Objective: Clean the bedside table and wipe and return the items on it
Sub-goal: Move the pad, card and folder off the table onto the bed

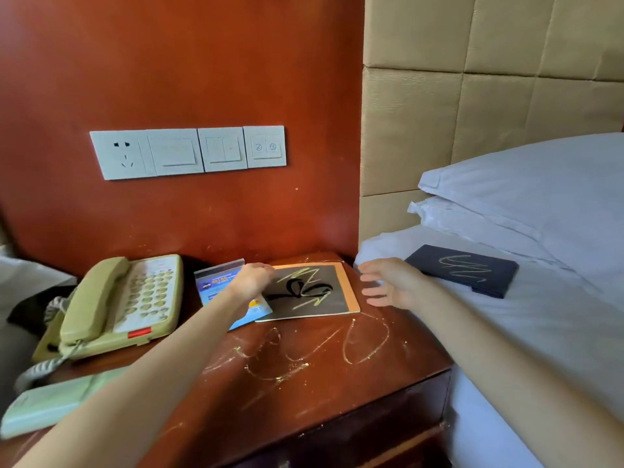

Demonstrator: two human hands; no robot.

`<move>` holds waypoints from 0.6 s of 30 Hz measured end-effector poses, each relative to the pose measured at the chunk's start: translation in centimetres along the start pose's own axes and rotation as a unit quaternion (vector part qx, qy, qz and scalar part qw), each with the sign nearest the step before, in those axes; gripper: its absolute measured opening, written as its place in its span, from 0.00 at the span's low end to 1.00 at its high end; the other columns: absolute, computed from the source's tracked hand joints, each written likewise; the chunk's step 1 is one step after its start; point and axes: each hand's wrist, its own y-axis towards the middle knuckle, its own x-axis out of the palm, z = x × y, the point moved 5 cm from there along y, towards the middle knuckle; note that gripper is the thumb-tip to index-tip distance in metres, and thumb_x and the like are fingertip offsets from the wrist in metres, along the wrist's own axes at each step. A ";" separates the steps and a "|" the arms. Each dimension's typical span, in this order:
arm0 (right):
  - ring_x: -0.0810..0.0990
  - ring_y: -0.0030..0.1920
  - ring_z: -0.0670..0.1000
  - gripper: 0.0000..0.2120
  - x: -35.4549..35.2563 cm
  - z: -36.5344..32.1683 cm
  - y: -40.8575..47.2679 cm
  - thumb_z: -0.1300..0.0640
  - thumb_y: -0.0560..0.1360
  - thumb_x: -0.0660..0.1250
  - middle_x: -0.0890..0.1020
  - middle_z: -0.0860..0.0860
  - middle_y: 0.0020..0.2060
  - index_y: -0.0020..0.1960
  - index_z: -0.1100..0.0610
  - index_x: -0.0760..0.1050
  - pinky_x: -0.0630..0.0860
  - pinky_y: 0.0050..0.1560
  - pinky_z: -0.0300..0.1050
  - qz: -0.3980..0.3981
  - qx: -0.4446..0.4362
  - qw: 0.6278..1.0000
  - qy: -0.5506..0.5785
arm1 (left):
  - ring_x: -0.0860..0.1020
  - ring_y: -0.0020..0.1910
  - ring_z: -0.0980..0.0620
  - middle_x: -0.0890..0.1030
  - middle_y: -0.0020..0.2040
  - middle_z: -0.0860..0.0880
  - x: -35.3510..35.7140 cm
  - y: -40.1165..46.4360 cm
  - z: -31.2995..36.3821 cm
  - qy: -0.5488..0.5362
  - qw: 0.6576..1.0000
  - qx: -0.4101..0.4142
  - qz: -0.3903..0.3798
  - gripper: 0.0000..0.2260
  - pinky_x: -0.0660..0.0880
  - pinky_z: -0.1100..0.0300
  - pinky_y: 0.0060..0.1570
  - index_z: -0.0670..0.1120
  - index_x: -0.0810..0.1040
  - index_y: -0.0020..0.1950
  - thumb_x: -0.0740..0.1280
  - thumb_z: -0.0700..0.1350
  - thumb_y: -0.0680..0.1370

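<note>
The reddish wooden bedside table [304,383] is streaked with yellowish scribbles and crumbs. At its back lies a black card with an orange border [314,292], marked with yellow and black lines. My left hand [251,276] rests on the card's left edge, fingers curled, partly over a blue leaflet in a clear stand [216,285]; whether it grips anything I cannot tell. My right hand [388,282] hovers open at the card's right side, fingers spread. A dark blue folder [462,270] with yellow scribbles lies on the bed.
A beige telephone [121,305] sits at the table's left, with a pale green remote [50,403] in front of it. A white socket and switch panel [189,152] is on the wall. The bed with white pillows [540,190] adjoins the table on the right.
</note>
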 end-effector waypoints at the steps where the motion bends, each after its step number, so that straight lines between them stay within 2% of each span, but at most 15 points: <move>1: 0.73 0.62 0.64 0.08 0.4 0.0 0.3 0.61 0.77 0.65 0.73 0.58 0.58 0.56 0.60 0.73 0.73 0.56 0.58 0.003 0.011 1.000 0.001 | 0.64 0.37 0.47 0.68 0.39 0.46 -0.2 -0.1 -0.2 0.011 1.000 -0.008 -0.011 0.11 0.63 0.59 0.37 0.41 0.72 0.39 0.56 0.32 0.78; 3: 0.72 0.63 0.65 0.14 1.0 -0.2 0.8 0.62 0.77 0.64 0.71 0.59 0.59 0.61 0.61 0.70 0.73 0.56 0.59 0.001 0.035 0.999 0.019 | 0.64 0.43 0.46 0.69 0.42 0.45 -0.5 -0.1 -0.6 0.021 0.999 -0.032 -0.023 0.10 0.63 0.57 0.45 0.40 0.73 0.41 0.56 0.33 0.79; 6: 0.75 0.59 0.67 0.13 1.5 -0.4 1.3 0.63 0.76 0.64 0.71 0.61 0.58 0.59 0.60 0.70 0.74 0.55 0.58 0.014 0.069 0.996 0.054 | 0.67 0.50 0.46 0.71 0.50 0.44 -0.6 0.2 -0.8 0.004 0.997 -0.066 -0.026 0.08 0.65 0.55 0.51 0.38 0.76 0.54 0.57 0.36 0.80; 10: 0.77 0.51 0.63 0.12 1.7 -0.3 2.0 0.66 0.73 0.66 0.74 0.63 0.56 0.56 0.60 0.71 0.78 0.53 0.52 0.033 0.080 0.995 0.056 | 0.71 0.52 0.46 0.71 0.53 0.45 -0.7 0.3 -1.2 -0.073 0.988 -0.132 -0.018 0.04 0.72 0.56 0.50 0.42 0.73 0.52 0.59 0.40 0.81; 12: 0.77 0.47 0.57 0.08 2.1 -0.1 2.4 0.66 0.73 0.67 0.77 0.62 0.54 0.52 0.60 0.73 0.78 0.47 0.45 0.037 0.082 0.995 0.044 | 0.73 0.54 0.45 0.71 0.55 0.43 -0.9 0.5 -1.4 -0.092 0.985 -0.147 -0.011 0.04 0.73 0.54 0.53 0.42 0.70 0.54 0.61 0.41 0.81; 14: 0.76 0.42 0.51 0.08 3.3 0.2 2.3 0.65 0.74 0.66 0.80 0.57 0.48 0.53 0.59 0.74 0.73 0.38 0.40 0.016 0.080 0.997 0.009 | 0.74 0.52 0.44 0.71 0.53 0.42 -1.4 0.7 -1.6 -0.100 0.984 -0.149 -0.006 0.05 0.73 0.54 0.53 0.41 0.69 0.53 0.61 0.41 0.80; 16: 0.77 0.41 0.51 0.11 4.6 0.2 2.2 0.67 0.75 0.65 0.80 0.56 0.43 0.56 0.59 0.73 0.72 0.39 0.42 -0.006 0.053 0.998 -0.037 | 0.74 0.45 0.46 0.70 0.46 0.42 -1.7 0.7 -1.8 -0.100 0.984 -0.145 0.000 0.03 0.72 0.56 0.47 0.41 0.69 0.49 0.61 0.40 0.80; 18: 0.79 0.43 0.54 0.11 5.5 -0.3 1.9 0.70 0.76 0.62 0.80 0.57 0.45 0.56 0.60 0.73 0.76 0.42 0.47 -0.023 0.007 0.999 -0.049 | 0.67 0.35 0.49 0.66 0.38 0.45 -1.9 0.6 -1.7 -0.099 0.988 -0.118 0.001 0.05 0.65 0.59 0.37 0.42 0.69 0.43 0.58 0.35 0.79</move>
